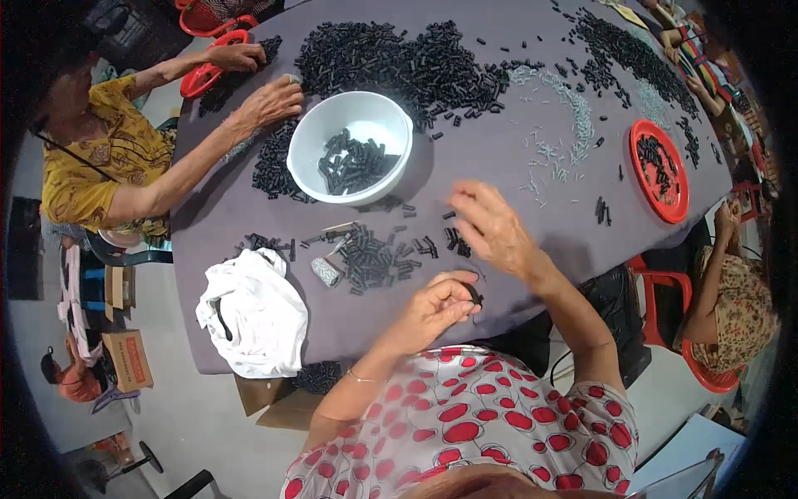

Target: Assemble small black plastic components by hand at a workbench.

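Observation:
My left hand (434, 309) is closed at the table's near edge, thumb and fingers pinching a small black plastic piece (474, 296). Above and to the right, my right hand (497, 231) hovers over the cloth, slightly blurred, its fingers apart and nothing visible in them. Close to its fingertips lie several short black cylindrical pieces (455, 241). A loose pile of the same black pieces (370, 256) spreads left of my hands. Beside that pile rests a small clump of thin silvery pins (326, 272).
A white bowl (307, 166) holds black pieces; a large black heap (382, 66) lies behind it. Silvery pins (579, 125) are scattered to the right, near a red tray (675, 200). White cloth (253, 316) sits at left. A co-worker's hand (270, 101) works beside the bowl.

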`<state>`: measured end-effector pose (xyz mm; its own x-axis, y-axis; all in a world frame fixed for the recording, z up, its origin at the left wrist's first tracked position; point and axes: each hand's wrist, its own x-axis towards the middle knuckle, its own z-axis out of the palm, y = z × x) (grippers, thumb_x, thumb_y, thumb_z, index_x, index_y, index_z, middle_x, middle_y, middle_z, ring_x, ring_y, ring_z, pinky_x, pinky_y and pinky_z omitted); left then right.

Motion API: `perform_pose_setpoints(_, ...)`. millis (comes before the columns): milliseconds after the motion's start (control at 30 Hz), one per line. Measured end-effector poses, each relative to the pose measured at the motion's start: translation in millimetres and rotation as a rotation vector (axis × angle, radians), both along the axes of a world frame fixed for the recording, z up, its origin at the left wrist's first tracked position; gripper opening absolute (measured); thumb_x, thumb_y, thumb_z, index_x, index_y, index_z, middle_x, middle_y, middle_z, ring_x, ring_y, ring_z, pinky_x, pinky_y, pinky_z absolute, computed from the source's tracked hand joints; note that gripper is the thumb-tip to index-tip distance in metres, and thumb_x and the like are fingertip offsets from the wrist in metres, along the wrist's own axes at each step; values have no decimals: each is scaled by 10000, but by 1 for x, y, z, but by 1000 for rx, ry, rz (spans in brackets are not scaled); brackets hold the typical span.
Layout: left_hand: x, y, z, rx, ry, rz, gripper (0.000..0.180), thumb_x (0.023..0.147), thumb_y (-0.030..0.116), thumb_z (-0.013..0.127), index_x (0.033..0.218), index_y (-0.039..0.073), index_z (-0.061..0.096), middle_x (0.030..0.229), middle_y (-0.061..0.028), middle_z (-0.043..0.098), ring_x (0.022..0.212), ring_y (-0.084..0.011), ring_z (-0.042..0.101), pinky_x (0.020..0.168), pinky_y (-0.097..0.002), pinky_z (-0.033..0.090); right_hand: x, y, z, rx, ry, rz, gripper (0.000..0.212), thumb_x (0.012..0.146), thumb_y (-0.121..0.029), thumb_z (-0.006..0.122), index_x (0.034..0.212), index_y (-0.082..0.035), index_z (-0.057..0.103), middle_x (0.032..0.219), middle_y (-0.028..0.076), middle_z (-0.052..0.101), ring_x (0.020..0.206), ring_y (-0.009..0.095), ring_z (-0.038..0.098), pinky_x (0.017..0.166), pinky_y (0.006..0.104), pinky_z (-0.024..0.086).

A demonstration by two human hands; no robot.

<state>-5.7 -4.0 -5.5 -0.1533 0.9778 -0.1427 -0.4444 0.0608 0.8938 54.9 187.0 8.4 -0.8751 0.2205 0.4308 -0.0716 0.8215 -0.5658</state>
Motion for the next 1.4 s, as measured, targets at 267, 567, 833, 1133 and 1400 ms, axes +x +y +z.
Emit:
perform_pose_setpoints(267,-9,1,-1,-15,-28,-89,127,940,103,514,958,-19,541,1289,-110,418,1005,-157,598,830,-261,483,-76,86,-6,195,-19,-496,521,850,-307,587,1312,-122,432,1378,216,338,1268,402,311,993,538,306)
perform_pose_setpoints(567,-13,2,0,-69,-106,-132,96,933,55,507,974,-18,554,1276,-133,459,1045,-197,593,851,-275,488,-114,101,-40,300,-140,-581,582,862,-400,541,1340,-107,386,1385,225,343,1289,413,303,1018,567,256)
perform_pose_setpoints(833,-14,3,0,-49,-113,-149,158,947,141,519,981,-11,544,1229,-83,484,997,-149,603,816,-259,488,-76,61,-33,402,-167,-325,513,878,-328,538,1293,-46,430,1410,201,328,1318,389,277,1056,518,263)
perform_pose_setpoints(1133,-13,4,-1,-17,-90,-127,180,943,163,531,962,-14,550,1198,-89,495,983,-154,605,808,-262,491,-21,15,-16,324,-291,-176,481,880,-319,535,1286,-78,446,1444,135,305,1345,343,254,1085,504,221)
perform_pose_setpoints(1400,-13,3,-5,-11,-82,-129,167,941,170,538,988,10,549,1205,-95,492,997,-167,603,820,-264,488,-3,16,-4,189,-341,27,501,926,-378,452,1359,-133,395,1475,137,260,1377,339,204,1088,519,207)
